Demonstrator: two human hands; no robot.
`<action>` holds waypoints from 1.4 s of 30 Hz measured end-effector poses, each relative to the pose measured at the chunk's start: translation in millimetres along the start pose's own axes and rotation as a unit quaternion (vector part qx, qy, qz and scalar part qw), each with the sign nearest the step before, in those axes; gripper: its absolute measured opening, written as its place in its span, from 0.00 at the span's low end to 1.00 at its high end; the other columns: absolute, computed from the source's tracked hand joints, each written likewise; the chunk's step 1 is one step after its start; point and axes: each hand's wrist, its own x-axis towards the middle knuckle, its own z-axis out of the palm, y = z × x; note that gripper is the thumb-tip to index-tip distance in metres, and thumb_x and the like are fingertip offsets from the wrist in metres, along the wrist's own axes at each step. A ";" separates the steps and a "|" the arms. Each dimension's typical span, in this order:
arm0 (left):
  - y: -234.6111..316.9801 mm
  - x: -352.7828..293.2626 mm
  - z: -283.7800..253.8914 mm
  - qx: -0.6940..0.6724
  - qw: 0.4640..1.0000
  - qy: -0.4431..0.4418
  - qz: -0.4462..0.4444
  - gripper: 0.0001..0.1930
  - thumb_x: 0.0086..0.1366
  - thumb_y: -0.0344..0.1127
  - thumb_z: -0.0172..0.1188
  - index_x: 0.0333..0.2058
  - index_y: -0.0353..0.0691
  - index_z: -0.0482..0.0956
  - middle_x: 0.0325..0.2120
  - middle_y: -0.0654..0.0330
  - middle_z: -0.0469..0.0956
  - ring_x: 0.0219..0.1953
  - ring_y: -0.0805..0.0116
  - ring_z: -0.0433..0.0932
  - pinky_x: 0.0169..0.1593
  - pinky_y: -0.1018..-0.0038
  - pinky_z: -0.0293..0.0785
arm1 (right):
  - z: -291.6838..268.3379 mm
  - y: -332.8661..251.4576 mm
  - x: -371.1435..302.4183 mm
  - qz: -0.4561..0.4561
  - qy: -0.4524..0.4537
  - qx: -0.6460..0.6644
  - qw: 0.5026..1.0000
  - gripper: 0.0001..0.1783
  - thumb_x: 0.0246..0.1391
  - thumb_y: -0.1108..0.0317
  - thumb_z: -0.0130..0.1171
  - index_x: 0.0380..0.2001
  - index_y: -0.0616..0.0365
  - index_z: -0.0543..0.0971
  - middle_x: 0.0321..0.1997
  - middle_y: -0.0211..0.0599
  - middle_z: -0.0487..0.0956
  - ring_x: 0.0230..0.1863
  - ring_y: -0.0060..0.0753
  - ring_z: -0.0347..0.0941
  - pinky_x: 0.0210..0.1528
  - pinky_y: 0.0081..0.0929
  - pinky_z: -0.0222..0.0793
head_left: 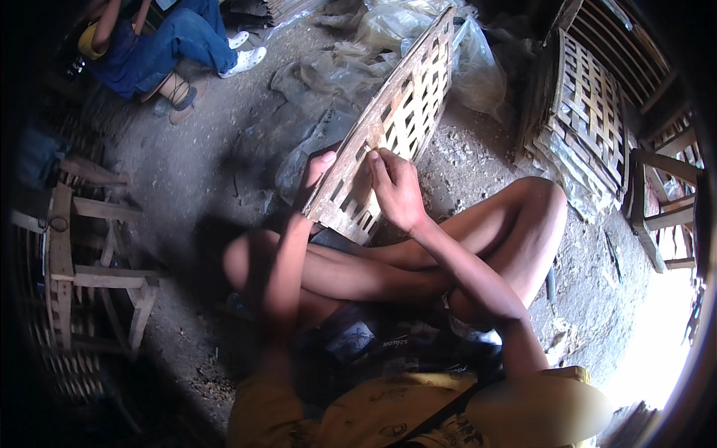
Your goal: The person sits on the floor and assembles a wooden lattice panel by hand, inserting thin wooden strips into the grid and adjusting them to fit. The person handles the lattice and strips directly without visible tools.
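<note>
Dusty grey floor (pixel 187 160) spreads through a dim workspace, with glare at a gap to the right of the woven panel (pixel 379 123). The panel is in front of the seated person, tilted up on a slant, its lower end just beyond the shins.

On its face, the right hand (pixel 398 190) has thumb and forefinger brought together against a strip; whether something thin sits between them is too small to tell. At its left edge shows the thumb of the left hand (pixel 321 166); the other fingers are hidden behind, so I cannot tell how firmly they hold.

Judging by the lattice, most of the work looks done: strips cross in a regular grid over the panel's far half, and a border runs along its long side. Toward its near end the openings look wider and less even, so that part may be unfinished, though shadow and the right hand cover some of it.

Close below the panel, the crossed legs (pixel 373 278) limit room under it. Crumpled plastic sheeting (pixel 317 78) lies beyond and beside it, near enough to snag its edge. Right of it leans a stack of similar panels (pixel 594 116); well left stands a wooden frame (pixel 61 246). Farther off, up and left of it, sits a co-worker (pixel 175 48).
</note>
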 end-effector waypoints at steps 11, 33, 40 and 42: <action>9.6 -8.7 -12.2 -0.074 0.996 -0.058 -0.009 0.34 0.72 0.53 0.42 0.65 0.31 0.70 0.60 0.51 0.76 0.62 0.61 0.74 0.67 0.67 0.65 | 13.3 43.3 -11.3 0.145 -0.019 0.217 0.965 0.18 0.75 0.61 0.47 0.30 0.57 0.75 0.20 0.17 0.64 0.21 0.09 0.55 0.22 0.17 0.49; 17.7 -11.4 -4.3 0.115 0.993 0.011 -0.028 0.43 0.68 0.58 0.38 0.68 0.24 0.62 0.68 0.44 0.66 0.69 0.57 0.65 0.73 0.63 0.54 | 3.7 1.6 -5.4 -0.001 0.000 -0.036 0.999 0.19 0.73 0.61 0.51 0.30 0.64 0.77 0.17 0.42 0.74 0.15 0.26 0.67 0.21 0.31 0.61; -4.5 8.4 -13.0 0.099 0.995 0.021 0.018 0.29 0.72 0.46 0.44 0.55 0.26 0.80 0.49 0.52 0.84 0.49 0.69 0.81 0.57 0.68 0.75 | -11.7 25.1 -8.7 -0.135 0.021 -0.258 0.957 0.05 0.59 0.70 0.58 0.38 0.57 0.76 0.17 0.47 0.77 0.19 0.53 0.77 0.25 0.45 0.73; 10.6 -6.9 -9.8 0.115 0.991 0.050 0.049 0.28 0.72 0.46 0.45 0.53 0.25 0.81 0.47 0.53 0.85 0.48 0.69 0.82 0.56 0.69 0.75 | 0.1 9.0 -7.4 -0.140 -0.003 -0.271 0.952 0.08 0.57 0.70 0.59 0.40 0.54 0.75 0.16 0.46 0.76 0.19 0.55 0.78 0.25 0.49 0.75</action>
